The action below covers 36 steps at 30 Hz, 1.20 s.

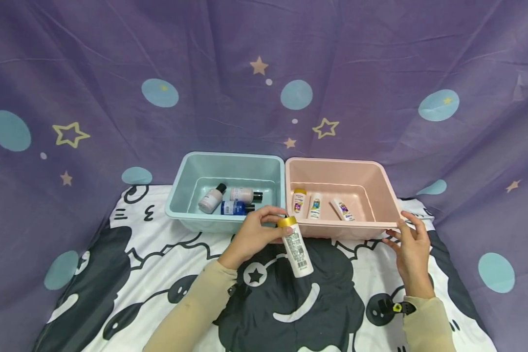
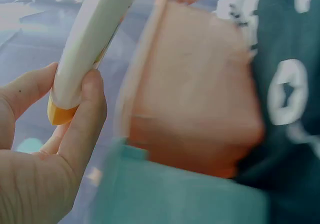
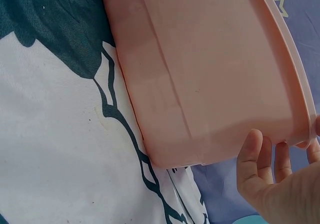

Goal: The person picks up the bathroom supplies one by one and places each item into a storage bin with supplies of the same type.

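In the head view my left hand [image 1: 257, 233] pinches a white bottle [image 1: 297, 252] by its gold-cap end, just in front of where two bins meet. Its label with small print and a barcode faces up. The left wrist view shows the bottle [image 2: 92, 49] between thumb and fingers, cap down. My right hand [image 1: 411, 252] holds the front right corner of the pink bin [image 1: 343, 230]. The right wrist view has the thumb against the bin's wall [image 3: 210, 69] and a finger at the rim. Inside lie a gold-capped bottle [image 1: 298, 201] and two white tubes, one central [image 1: 315, 207].
Left of the pink bin and beside it stands a light blue bin [image 1: 193, 216]. It holds two pale bottles with black caps, one tilted [image 1: 210, 200], and a blue bottle [image 1: 233, 208]. A patterned cloth [image 1: 158, 283] lies beneath; a purple curtain [image 1: 229, 58] hangs behind.
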Each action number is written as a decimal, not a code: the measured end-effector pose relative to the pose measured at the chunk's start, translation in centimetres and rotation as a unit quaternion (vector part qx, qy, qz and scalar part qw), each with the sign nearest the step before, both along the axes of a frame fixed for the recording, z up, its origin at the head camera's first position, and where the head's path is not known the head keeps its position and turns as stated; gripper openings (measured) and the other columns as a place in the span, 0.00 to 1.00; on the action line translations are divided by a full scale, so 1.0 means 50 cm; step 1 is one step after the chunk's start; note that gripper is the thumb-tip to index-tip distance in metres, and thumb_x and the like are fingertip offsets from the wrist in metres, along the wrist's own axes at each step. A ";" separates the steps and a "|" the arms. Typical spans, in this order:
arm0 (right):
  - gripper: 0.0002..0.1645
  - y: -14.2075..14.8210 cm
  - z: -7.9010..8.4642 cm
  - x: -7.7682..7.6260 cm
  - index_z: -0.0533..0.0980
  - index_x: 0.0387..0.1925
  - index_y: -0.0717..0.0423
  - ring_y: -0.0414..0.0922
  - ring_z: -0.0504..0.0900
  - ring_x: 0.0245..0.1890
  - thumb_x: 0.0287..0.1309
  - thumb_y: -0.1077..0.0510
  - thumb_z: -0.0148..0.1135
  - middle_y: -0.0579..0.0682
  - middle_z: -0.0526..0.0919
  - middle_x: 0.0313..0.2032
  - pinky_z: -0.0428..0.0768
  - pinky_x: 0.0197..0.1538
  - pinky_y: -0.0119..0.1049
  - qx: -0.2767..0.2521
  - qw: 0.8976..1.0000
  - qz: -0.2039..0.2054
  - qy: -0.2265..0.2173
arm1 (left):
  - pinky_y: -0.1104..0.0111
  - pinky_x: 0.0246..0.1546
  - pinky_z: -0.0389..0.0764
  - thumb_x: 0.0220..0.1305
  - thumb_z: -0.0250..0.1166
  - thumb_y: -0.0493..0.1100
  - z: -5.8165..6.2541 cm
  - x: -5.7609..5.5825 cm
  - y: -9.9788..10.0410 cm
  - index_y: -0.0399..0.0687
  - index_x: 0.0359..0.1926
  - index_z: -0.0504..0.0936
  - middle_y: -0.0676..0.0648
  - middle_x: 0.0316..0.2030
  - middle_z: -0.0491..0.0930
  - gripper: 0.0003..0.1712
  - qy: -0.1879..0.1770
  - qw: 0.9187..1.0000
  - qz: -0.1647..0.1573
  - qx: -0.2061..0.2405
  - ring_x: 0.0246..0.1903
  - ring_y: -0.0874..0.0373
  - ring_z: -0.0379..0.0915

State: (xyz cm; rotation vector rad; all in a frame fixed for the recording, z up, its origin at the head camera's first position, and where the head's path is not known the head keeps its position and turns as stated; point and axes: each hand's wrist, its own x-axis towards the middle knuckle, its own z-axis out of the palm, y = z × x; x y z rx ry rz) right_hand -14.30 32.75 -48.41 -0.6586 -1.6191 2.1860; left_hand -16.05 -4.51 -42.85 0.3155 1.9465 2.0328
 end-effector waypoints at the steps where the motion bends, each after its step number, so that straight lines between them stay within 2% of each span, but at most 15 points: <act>1: 0.23 0.001 0.000 0.000 0.74 0.63 0.51 0.45 0.84 0.32 0.68 0.57 0.64 0.54 0.77 0.47 0.86 0.26 0.38 0.000 1.000 0.000 0.001 | 0.56 0.39 0.87 0.59 0.74 0.35 0.012 -0.012 0.005 0.36 0.57 0.78 0.37 0.49 0.80 0.26 0.007 1.000 0.001 0.007 0.43 0.45 0.82; 7: 0.22 0.006 0.002 0.002 0.75 0.62 0.51 0.47 0.85 0.32 0.67 0.57 0.65 0.55 0.78 0.46 0.86 0.26 0.38 -0.001 1.000 -0.002 0.007 | 0.55 0.40 0.87 0.60 0.74 0.36 0.080 -0.095 0.050 0.39 0.58 0.78 0.38 0.50 0.79 0.26 0.032 0.999 0.006 0.002 0.42 0.47 0.82; 13: 0.22 0.010 0.000 0.002 0.74 0.62 0.51 0.47 0.85 0.33 0.68 0.58 0.63 0.55 0.78 0.45 0.86 0.27 0.38 0.003 1.000 0.002 0.009 | 0.56 0.41 0.87 0.59 0.74 0.34 0.122 -0.186 0.117 0.37 0.58 0.78 0.39 0.50 0.81 0.27 0.010 1.000 -0.008 -0.005 0.42 0.48 0.83; 17: 0.22 0.010 -0.003 0.001 0.74 0.62 0.52 0.47 0.85 0.33 0.68 0.58 0.63 0.53 0.79 0.43 0.86 0.28 0.38 0.002 1.000 0.005 0.012 | 0.59 0.40 0.87 0.59 0.75 0.37 0.128 -0.241 0.159 0.38 0.59 0.77 0.41 0.48 0.82 0.28 0.001 0.999 -0.022 -0.042 0.38 0.50 0.84; 22: 0.23 0.008 -0.006 0.002 0.74 0.63 0.53 0.48 0.85 0.33 0.68 0.57 0.64 0.52 0.79 0.42 0.86 0.28 0.39 -0.002 1.000 0.006 0.009 | 0.63 0.39 0.87 0.58 0.75 0.36 0.112 -0.297 0.206 0.35 0.60 0.76 0.42 0.45 0.81 0.29 -0.008 0.997 -0.022 -0.070 0.37 0.52 0.84; 25: 0.24 0.006 -0.006 0.002 0.74 0.63 0.52 0.47 0.85 0.33 0.68 0.57 0.64 0.53 0.78 0.43 0.86 0.28 0.39 -0.001 1.000 0.007 0.007 | 0.62 0.38 0.87 0.57 0.75 0.34 0.099 -0.319 0.229 0.35 0.58 0.77 0.41 0.43 0.81 0.29 -0.017 0.997 -0.008 -0.072 0.36 0.51 0.83; 28: 0.22 0.005 -0.007 0.002 0.74 0.62 0.51 0.47 0.85 0.33 0.68 0.57 0.64 0.53 0.77 0.44 0.86 0.28 0.39 0.001 1.000 0.004 0.005 | 0.60 0.39 0.87 0.57 0.76 0.34 0.085 -0.331 0.246 0.35 0.56 0.78 0.42 0.42 0.82 0.27 -0.012 0.996 0.005 -0.092 0.35 0.52 0.83; 31: 0.22 0.005 -0.007 0.001 0.75 0.62 0.50 0.47 0.85 0.33 0.68 0.57 0.64 0.53 0.76 0.44 0.86 0.28 0.39 0.000 1.000 0.002 0.005 | 0.61 0.38 0.87 0.57 0.75 0.33 0.074 -0.336 0.256 0.35 0.55 0.78 0.43 0.41 0.82 0.25 -0.026 0.994 0.016 -0.109 0.34 0.53 0.82; 33: 0.22 0.006 -0.008 0.000 0.75 0.62 0.50 0.47 0.85 0.33 0.68 0.57 0.64 0.53 0.76 0.45 0.87 0.28 0.39 0.000 1.000 0.003 0.005 | 0.61 0.38 0.87 0.57 0.74 0.31 0.070 -0.336 0.257 0.35 0.54 0.78 0.43 0.39 0.82 0.23 -0.035 0.993 0.020 -0.114 0.35 0.49 0.83; 36: 0.22 0.008 -0.009 -0.001 0.75 0.62 0.50 0.47 0.84 0.34 0.68 0.57 0.64 0.53 0.76 0.45 0.87 0.29 0.39 0.002 1.000 0.003 0.004 | 0.62 0.36 0.87 0.56 0.71 0.29 0.066 -0.337 0.256 0.34 0.50 0.80 0.43 0.35 0.82 0.19 -0.029 0.992 0.038 -0.116 0.36 0.44 0.83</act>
